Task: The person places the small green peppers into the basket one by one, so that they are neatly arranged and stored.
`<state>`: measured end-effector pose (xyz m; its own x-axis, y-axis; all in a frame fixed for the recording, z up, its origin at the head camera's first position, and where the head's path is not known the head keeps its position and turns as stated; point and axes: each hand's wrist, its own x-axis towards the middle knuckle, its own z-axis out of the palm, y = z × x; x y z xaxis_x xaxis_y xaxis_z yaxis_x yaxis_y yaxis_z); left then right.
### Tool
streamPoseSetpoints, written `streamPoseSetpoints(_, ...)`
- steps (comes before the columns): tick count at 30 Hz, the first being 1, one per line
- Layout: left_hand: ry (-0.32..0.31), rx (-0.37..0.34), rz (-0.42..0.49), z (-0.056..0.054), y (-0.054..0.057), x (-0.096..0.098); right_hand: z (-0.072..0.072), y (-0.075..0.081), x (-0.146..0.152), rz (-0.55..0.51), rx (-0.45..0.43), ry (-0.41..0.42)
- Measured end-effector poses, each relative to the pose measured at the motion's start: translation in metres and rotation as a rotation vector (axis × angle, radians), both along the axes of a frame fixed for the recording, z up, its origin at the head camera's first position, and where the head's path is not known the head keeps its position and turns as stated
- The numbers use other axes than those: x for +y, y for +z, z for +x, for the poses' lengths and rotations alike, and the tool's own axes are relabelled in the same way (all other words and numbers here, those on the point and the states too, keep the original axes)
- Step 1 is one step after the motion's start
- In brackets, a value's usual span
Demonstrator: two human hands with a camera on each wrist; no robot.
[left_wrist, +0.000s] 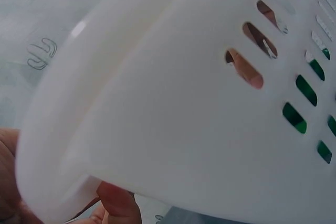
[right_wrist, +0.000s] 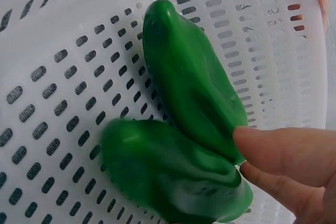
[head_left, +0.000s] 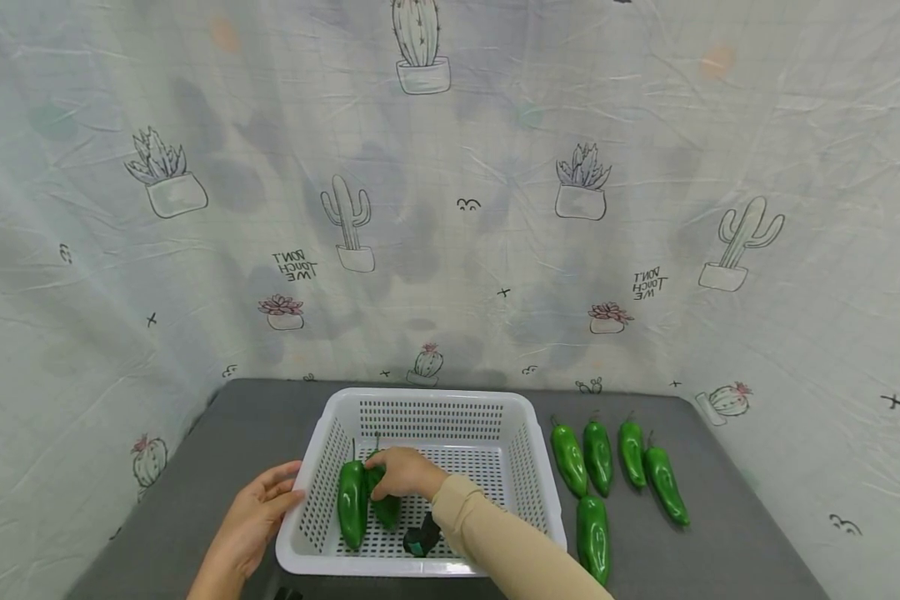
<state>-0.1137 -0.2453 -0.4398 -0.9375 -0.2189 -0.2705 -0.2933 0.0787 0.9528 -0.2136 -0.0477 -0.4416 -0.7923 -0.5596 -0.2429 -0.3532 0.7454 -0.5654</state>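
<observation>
My left hand (head_left: pixel 253 515) holds the left rim of a white perforated plastic basket (head_left: pixel 516 523); in the left wrist view its fingers (left_wrist: pixel 118 200) come round the rim's edge. Inside the basket, a green pepper (head_left: pixel 352 504) lies lengthwise near the left wall. Just right of it is a second green pepper (head_left: pixel 387 510), partly covered by my right hand (head_left: pixel 408 473), which reaches in from the front right and pinches it at the stem end. The right wrist view shows this nearer pepper (right_wrist: pixel 168 169) blurred, beside the other one (right_wrist: pixel 191 77). The stem is hidden there.
Several more green peppers (head_left: pixel 597 457) lie on the dark grey table (head_left: pixel 727 508) to the right of the basket, one (head_left: pixel 592 537) closer to the front. A pale curtain (head_left: pixel 450 250) with printed cacti hangs behind and at both sides.
</observation>
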Motion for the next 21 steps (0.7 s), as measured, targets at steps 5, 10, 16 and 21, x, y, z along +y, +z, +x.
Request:
streamPoseSetpoints(5,0.003,-0.006,0.002,-0.0002,-0.0012,-0.0008,0.0004,0.001,-0.0001,0.005,-0.011,-0.013)
streamPoseSetpoints(10,0.001,-0.005,0.0,0.0003,-0.0016,-0.0008,-0.0002,0.0008,0.0008,-0.005,-0.016,-0.036)
streamPoseSetpoints(16,0.002,0.003,-0.011,0.0002,-0.0024,0.0001,-0.0021,0.0014,0.0038,-0.041,-0.022,-0.065)
streamPoseSetpoints(21,0.003,0.01,-0.009,0.0001,-0.0023,0.0004,-0.0038,0.0054,0.0076,-0.081,0.007,-0.069)
